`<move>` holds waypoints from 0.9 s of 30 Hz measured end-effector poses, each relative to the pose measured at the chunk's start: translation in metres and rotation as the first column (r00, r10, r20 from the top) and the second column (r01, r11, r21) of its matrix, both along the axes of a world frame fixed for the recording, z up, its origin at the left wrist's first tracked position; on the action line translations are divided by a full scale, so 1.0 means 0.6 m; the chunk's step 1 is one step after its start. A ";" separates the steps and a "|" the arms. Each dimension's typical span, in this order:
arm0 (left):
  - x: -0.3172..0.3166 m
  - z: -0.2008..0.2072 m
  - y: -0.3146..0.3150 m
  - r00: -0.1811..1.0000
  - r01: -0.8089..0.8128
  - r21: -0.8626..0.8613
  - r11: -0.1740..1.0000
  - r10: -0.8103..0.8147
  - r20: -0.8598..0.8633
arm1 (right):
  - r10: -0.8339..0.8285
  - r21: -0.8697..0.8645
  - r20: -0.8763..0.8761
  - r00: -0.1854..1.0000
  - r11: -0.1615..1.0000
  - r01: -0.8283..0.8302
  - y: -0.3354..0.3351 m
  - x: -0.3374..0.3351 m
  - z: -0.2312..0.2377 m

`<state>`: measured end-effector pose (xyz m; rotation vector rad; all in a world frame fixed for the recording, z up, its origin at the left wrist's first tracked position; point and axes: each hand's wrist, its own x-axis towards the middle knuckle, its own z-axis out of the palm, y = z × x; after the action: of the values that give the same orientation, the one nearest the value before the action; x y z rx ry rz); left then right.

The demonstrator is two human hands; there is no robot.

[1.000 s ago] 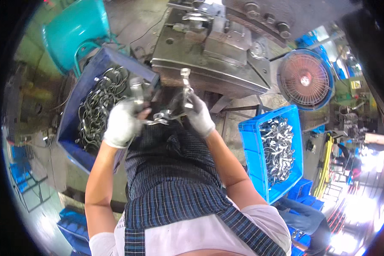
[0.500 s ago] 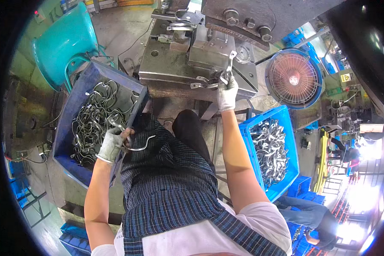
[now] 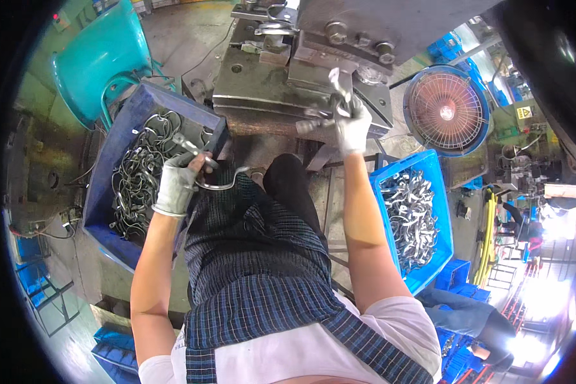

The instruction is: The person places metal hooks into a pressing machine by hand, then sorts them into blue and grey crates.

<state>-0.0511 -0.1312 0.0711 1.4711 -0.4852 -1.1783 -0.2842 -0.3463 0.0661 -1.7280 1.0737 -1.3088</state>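
My left hand (image 3: 179,182), in a white glove with bare fingertips, grips a bent metal handle (image 3: 223,186) over the inner edge of the dark blue bin (image 3: 102,192). A flat end with a hole sticks up past the fingers; whether this is one piece or two I cannot tell. My gloved right hand (image 3: 353,128) is closed around several shiny metal handles (image 3: 336,82) at the front right of the press (image 3: 269,102). These are smeared by motion. Tangled bent handles (image 3: 137,173) fill much of the dark blue bin.
At my right a bright blue crate (image 3: 443,224) holds a heap of shiny metal parts (image 3: 409,221). Beyond it stands a round caged fan (image 3: 446,114). A turquoise chair (image 3: 102,61) is at the far left. The press's heavy upper block (image 3: 390,25) overhangs the die.
My left hand has risen out from the bin toward the press, carrying the bent handle. My right hand has shifted slightly right with its handles. The press's upper block sits lower over the die.
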 end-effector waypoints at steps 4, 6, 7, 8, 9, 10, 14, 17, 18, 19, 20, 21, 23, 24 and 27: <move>-0.014 0.023 -0.032 0.945 0.134 -0.071 0.988 -0.106 0.309 | 0.361 0.083 -0.108 0.926 0.932 -0.353 0.090 -0.006 0.065; -0.038 0.025 -0.050 0.869 0.180 -0.109 0.978 -0.106 0.483 | 0.465 0.130 -0.167 0.869 0.884 -0.449 0.129 0.037 0.047; -0.047 0.026 -0.056 0.732 0.302 -0.108 0.947 -0.158 0.663 | 0.521 0.396 -0.158 0.839 0.812 -0.429 0.158 0.065 0.071; -0.062 0.030 -0.068 0.740 0.367 -0.111 0.924 -0.217 0.637 | 0.565 0.308 -0.073 0.822 0.796 -0.521 0.165 0.082 0.031; -0.075 0.034 -0.077 0.742 0.430 -0.117 0.895 -0.276 0.611 | 0.476 0.284 -0.104 0.873 0.855 -0.433 0.171 0.084 0.002; -0.079 0.058 -0.079 0.824 0.465 -0.119 0.877 -0.380 0.420 | 0.472 0.358 0.004 0.882 0.823 -0.442 0.170 0.083 -0.009; -0.091 0.022 -0.079 0.570 0.473 -0.134 0.871 -0.186 0.800 | 0.440 0.335 -0.194 0.877 0.870 -0.362 0.169 0.062 -0.013; -0.065 -0.017 -0.061 0.570 0.173 -0.394 0.903 0.234 0.788 | 0.260 0.176 0.137 0.956 0.943 -0.282 0.135 0.021 -0.026; -0.038 -0.028 -0.051 0.787 0.053 -0.351 0.935 0.177 0.591 | 0.183 0.240 0.256 0.949 0.939 -0.246 0.122 0.009 -0.012; -0.018 -0.033 -0.036 0.932 -0.053 -0.266 0.963 0.143 0.333 | 0.100 0.310 0.364 0.926 0.924 -0.222 0.111 0.003 0.020; -0.010 -0.021 -0.032 0.974 -0.149 -0.149 0.978 0.171 0.151 | 0.103 0.342 0.433 0.896 0.900 -0.268 0.090 -0.015 0.022; -0.004 -0.011 -0.028 0.976 -0.218 -0.012 0.976 0.217 -0.031 | 0.101 0.369 0.500 0.860 0.874 -0.317 0.070 -0.025 0.020; 0.010 -0.029 -0.015 0.954 -0.263 0.038 0.964 0.266 -0.136 | -0.095 0.210 0.192 0.977 0.976 0.054 0.038 0.001 0.022; 0.015 -0.043 -0.007 0.928 -0.274 0.038 0.961 0.275 -0.252 | -0.072 0.105 0.268 0.961 0.993 0.045 0.012 -0.002 -0.005; 0.026 -0.073 0.012 0.805 -0.316 0.113 0.942 0.329 -0.493 | -0.040 0.214 0.213 0.976 0.977 -0.007 0.016 0.004 0.013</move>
<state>-0.0356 -0.1239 0.0272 1.1391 0.1440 -1.2332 -0.2817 -0.3369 0.0739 -1.3875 1.0623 -1.3064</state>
